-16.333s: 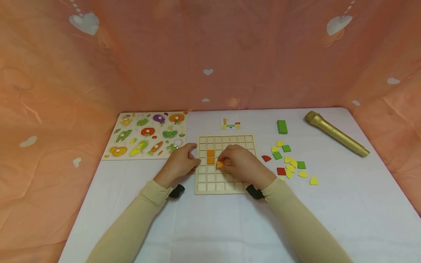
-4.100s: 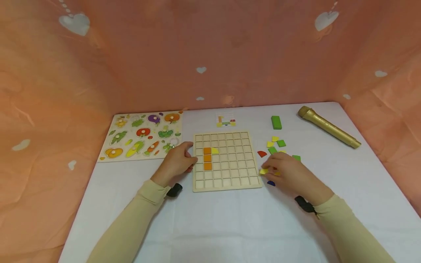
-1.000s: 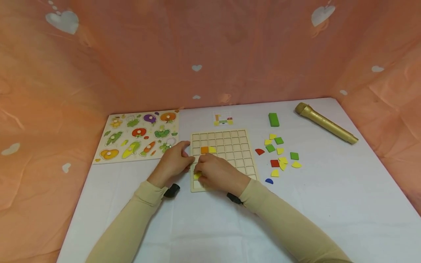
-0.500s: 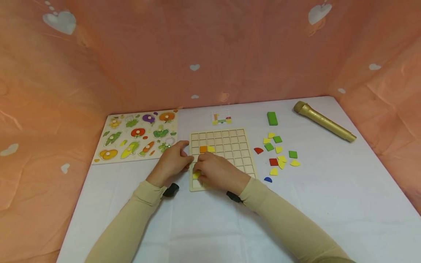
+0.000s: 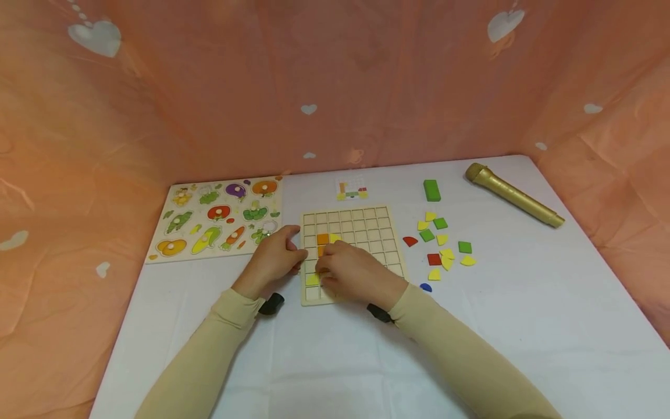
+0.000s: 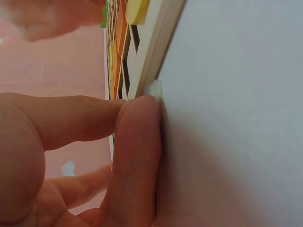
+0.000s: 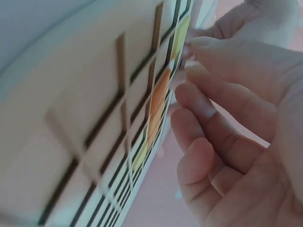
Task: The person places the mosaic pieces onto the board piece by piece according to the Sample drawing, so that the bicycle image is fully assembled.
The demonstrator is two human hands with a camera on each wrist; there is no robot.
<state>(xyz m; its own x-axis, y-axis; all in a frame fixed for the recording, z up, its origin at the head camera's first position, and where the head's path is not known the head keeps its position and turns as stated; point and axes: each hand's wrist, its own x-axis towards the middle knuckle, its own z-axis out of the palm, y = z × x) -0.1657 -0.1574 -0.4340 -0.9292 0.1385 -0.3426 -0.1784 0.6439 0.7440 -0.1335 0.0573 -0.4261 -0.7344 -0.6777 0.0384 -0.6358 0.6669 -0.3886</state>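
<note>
A wooden grid board lies on the white table. My left hand pinches its left edge between thumb and finger; the left wrist view shows the fingertips at the rim. Orange square tiles sit in one column, partly hidden by my right hand. A yellow tile lies right of the top orange one. Another yellow tile is in a lower-left cell, seen raised near the rim in the left wrist view. My right fingers hover loosely curled beside it, with nothing visible between them.
Loose yellow, green and red tiles and a blue half-round tile lie right of the board. Behind are a pattern card and a green block. A gold microphone lies far right, a vegetable puzzle left.
A yellow tile went from the right-hand pile to the lower-left cell. My right hand has let go of it and drawn slightly right. My left hand stays at the board's edge.
</note>
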